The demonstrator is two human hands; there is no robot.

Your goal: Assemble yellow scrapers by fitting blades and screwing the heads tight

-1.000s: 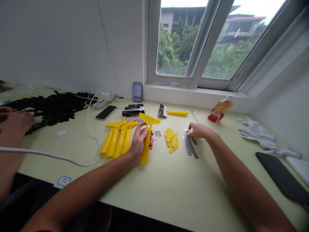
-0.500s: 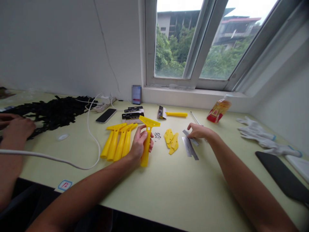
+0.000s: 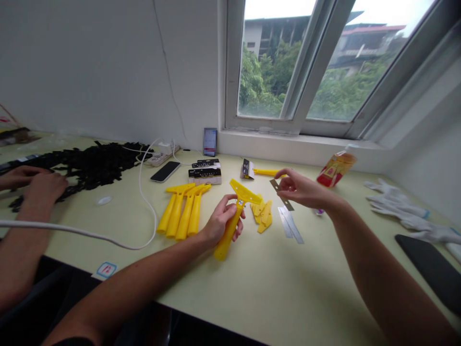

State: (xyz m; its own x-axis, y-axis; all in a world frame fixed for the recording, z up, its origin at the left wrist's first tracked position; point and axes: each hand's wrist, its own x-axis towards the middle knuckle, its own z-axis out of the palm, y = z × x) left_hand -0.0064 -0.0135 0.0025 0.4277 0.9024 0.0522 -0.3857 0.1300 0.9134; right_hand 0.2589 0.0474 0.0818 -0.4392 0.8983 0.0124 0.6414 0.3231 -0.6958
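My left hand (image 3: 224, 218) is wrapped round the handle of a yellow scraper (image 3: 230, 230), its wide head tilted up to the right. Between the fingertips of my right hand (image 3: 297, 187) is a flat metal blade (image 3: 287, 203), held just above the table. Below it lie more silvery blades (image 3: 291, 226). Yellow plastic plates (image 3: 264, 216) are piled between my two hands, partly covered by the scraper's head. Several yellow scraper handles (image 3: 183, 211) lie side by side left of my left hand. Small metal nuts show through the opening in the scraper's neck.
A packaged scraper (image 3: 248, 169) and black cards (image 3: 205, 175) lie behind. A bottle (image 3: 335, 167), white gloves (image 3: 396, 206) and a dark flat case (image 3: 428, 269) are at right. At left are a phone (image 3: 165, 171), a white cable (image 3: 142, 221), black strips (image 3: 97, 166) and another person's hands (image 3: 45, 185).
My right hand has lifted one blade off the pile and moved up with it. My left hand has tilted the scraper to the right and shifted it toward the plates.
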